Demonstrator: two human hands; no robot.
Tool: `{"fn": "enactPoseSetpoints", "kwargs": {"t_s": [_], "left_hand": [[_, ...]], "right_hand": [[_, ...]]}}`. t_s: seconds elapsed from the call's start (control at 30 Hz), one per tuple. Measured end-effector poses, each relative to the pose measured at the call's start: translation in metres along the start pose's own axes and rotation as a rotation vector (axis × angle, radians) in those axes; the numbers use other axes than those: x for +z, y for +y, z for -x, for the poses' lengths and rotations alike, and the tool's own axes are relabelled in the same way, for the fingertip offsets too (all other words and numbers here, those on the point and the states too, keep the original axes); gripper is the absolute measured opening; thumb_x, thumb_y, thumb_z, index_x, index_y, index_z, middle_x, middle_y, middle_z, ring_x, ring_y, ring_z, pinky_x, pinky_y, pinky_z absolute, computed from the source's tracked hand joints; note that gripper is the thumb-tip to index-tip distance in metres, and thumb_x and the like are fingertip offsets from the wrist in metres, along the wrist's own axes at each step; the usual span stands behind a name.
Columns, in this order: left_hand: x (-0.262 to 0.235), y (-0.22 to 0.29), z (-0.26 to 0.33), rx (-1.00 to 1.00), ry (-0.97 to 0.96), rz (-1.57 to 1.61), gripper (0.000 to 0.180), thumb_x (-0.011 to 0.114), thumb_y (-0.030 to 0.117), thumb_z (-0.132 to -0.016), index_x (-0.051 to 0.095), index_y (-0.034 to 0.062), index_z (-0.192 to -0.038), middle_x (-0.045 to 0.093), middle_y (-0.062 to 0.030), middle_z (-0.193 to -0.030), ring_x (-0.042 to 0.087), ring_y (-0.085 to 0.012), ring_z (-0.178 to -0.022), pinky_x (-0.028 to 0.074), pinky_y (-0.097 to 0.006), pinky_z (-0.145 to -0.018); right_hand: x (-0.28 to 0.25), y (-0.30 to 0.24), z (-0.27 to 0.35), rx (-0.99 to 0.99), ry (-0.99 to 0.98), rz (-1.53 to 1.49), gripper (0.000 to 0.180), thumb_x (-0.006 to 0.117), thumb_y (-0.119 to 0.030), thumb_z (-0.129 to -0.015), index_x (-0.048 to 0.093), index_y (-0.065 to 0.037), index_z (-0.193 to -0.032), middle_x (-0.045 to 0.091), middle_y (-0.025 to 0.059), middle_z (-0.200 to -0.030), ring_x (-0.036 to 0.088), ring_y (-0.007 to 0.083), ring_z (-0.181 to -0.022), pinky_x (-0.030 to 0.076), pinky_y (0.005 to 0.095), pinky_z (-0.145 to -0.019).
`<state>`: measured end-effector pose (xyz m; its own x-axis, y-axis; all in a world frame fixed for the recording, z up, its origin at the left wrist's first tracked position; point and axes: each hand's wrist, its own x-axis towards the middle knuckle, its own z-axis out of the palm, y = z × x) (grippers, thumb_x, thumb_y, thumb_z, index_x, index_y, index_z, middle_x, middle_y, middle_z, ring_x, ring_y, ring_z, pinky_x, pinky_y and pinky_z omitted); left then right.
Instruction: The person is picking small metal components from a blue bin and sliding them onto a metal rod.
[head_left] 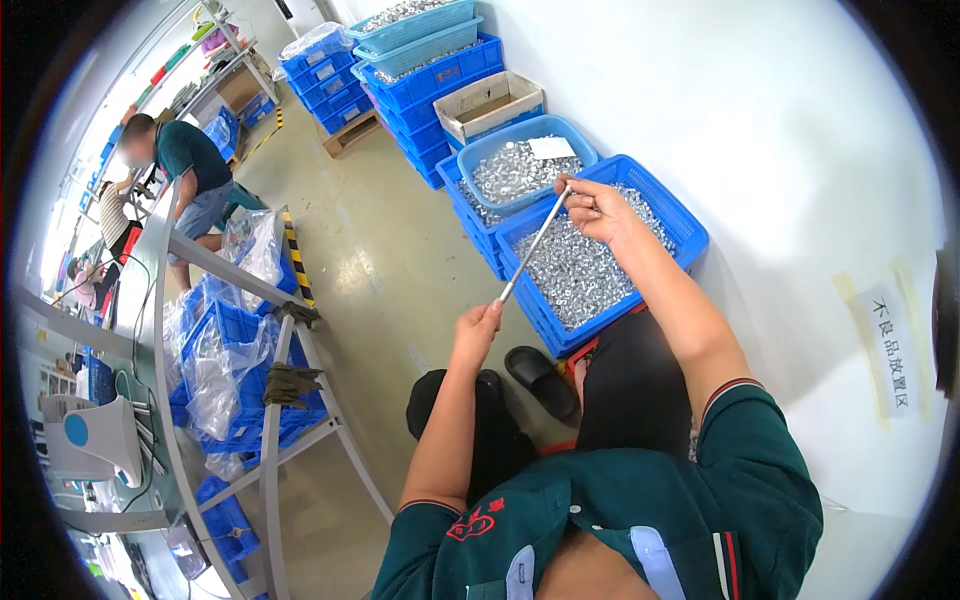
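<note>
In the head view, the left hand (478, 330) is closed around the lower end of a thin metal rod (535, 245), and the right hand (598, 208) pinches the upper end between its fingertips. The rod slants up to the right, held in the air above the near blue crate (668, 205), which is heaped with small silvery metal pieces (575, 270). A round light-blue tub (520, 140) of similar pieces sits on the crate just behind it. Judging by the pinch at the tip, the step in hand looks like threading or seating a small piece onto the rod's end; I cannot tell whether a piece is there. The next move likely calls for keeping the rod steady with the left hand while the right works finely at the tip.
</note>
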<state>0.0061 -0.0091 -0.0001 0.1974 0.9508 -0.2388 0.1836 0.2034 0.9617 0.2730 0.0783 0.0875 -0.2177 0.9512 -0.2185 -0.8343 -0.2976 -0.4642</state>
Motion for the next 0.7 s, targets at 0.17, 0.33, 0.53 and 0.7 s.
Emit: {"fn": "enactPoseSetpoints", "kwargs": {"t_s": [0.17, 0.33, 0.53, 0.7], "left_hand": [[0.0, -0.004, -0.003, 0.016, -0.009, 0.013, 0.041, 0.052, 0.039, -0.085, 0.049, 0.0065, -0.061, 0.038, 0.0045, -0.052, 0.032, -0.0045, -0.045, 0.024, -0.022, -0.041], [0.002, -0.004, -0.001, 0.183, 0.109, -0.113, 0.042, 0.051, 0.038, -0.086, 0.048, 0.0047, -0.06, 0.037, 0.0038, -0.052, 0.033, -0.0066, -0.049, 0.027, -0.024, -0.045], [0.008, 0.005, 0.005, 0.146, 0.152, -0.162, 0.042, 0.051, 0.038, -0.086, 0.047, 0.0056, -0.059, 0.037, 0.0036, -0.052, 0.033, -0.0058, -0.049, 0.027, -0.024, -0.045], [0.012, 0.0, 0.002, 0.077, 0.119, -0.042, 0.039, 0.051, 0.038, -0.086, 0.048, 0.0071, -0.061, 0.036, 0.0047, -0.05, 0.031, -0.0042, -0.044, 0.024, -0.022, -0.04]], "right_hand": [[-0.003, -0.013, 0.001, 0.07, 0.024, 0.119, 0.015, 0.049, 0.001, -0.081, 0.05, 0.003, -0.095, 0.055, 0.0093, -0.081, 0.039, 0.0029, -0.044, 0.027, 0.0142, -0.031], [0.001, -0.01, 0.002, 0.086, -0.014, 0.114, 0.013, 0.051, -0.001, -0.081, 0.052, 0.003, -0.093, 0.056, 0.0088, -0.082, 0.038, 0.0031, -0.043, 0.026, 0.0145, -0.031], [0.0, -0.009, 0.003, 0.091, -0.035, 0.066, 0.011, 0.051, -0.001, -0.081, 0.052, 0.002, -0.092, 0.055, 0.0091, -0.084, 0.037, 0.0031, -0.043, 0.027, 0.0146, -0.032], [0.006, 0.0, -0.001, 0.041, -0.098, 0.045, 0.012, 0.048, -0.01, -0.087, 0.05, 0.001, -0.092, 0.055, 0.0081, -0.085, 0.038, 0.0023, -0.046, 0.028, 0.0141, -0.033]]}}
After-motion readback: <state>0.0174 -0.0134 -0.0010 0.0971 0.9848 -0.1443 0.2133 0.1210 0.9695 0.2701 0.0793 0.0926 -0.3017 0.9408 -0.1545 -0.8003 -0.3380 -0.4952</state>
